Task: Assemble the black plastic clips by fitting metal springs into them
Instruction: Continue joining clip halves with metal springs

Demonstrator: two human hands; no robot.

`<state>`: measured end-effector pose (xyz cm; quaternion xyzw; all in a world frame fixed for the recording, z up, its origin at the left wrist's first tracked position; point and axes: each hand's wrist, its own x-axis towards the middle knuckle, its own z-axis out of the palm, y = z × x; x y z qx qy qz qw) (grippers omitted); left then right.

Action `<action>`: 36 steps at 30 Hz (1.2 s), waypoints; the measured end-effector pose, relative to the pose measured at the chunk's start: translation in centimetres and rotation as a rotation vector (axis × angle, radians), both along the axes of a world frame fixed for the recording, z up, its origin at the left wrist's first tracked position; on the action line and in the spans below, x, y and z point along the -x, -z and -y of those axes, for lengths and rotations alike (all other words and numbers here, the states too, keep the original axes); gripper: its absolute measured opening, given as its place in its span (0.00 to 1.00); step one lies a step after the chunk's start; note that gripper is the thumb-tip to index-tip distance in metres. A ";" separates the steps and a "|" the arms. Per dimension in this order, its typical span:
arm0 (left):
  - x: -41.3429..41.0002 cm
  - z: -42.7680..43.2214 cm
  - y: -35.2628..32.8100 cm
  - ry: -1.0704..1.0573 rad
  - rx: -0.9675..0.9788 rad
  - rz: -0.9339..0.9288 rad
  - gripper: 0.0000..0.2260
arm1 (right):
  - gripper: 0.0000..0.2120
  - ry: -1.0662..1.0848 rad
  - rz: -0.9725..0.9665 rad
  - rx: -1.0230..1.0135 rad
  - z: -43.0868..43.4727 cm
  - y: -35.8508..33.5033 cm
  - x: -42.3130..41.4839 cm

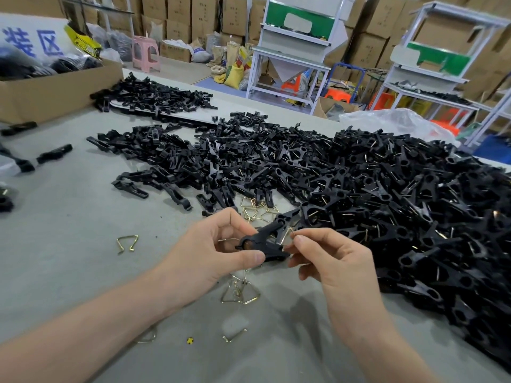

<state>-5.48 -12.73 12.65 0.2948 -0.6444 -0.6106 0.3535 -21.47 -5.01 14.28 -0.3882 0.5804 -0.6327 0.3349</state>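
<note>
Left hand (218, 250) grips the clip (264, 241), long axis left-right; right hand (329, 258) pinches the spring (287, 233) (at the clip's right end).

Bright, even, diffuse light. Faint soft shadows on table (83, 258) at 6 o'clock. Fisheye bends rack (425, 71) at 2 o'clock. Plastic bag (387, 123) slightly blown out. Edges soft, centre sharp.

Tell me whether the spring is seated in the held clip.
Not seated: the spring sticks out of the clip, pinched by the right hand.
</note>
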 end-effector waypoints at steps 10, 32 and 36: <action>0.3 -0.6 -0.1 -0.034 0.135 0.048 0.13 | 0.05 -0.020 0.071 -0.096 -0.3 0.4 -0.8; 0.0 -0.6 0.1 -0.046 0.342 0.130 0.14 | 0.11 -0.281 0.268 -0.221 0.0 0.2 0.1; 0.0 -0.6 -0.1 -0.093 0.506 0.144 0.12 | 0.12 -0.375 0.445 -0.188 0.1 0.3 0.0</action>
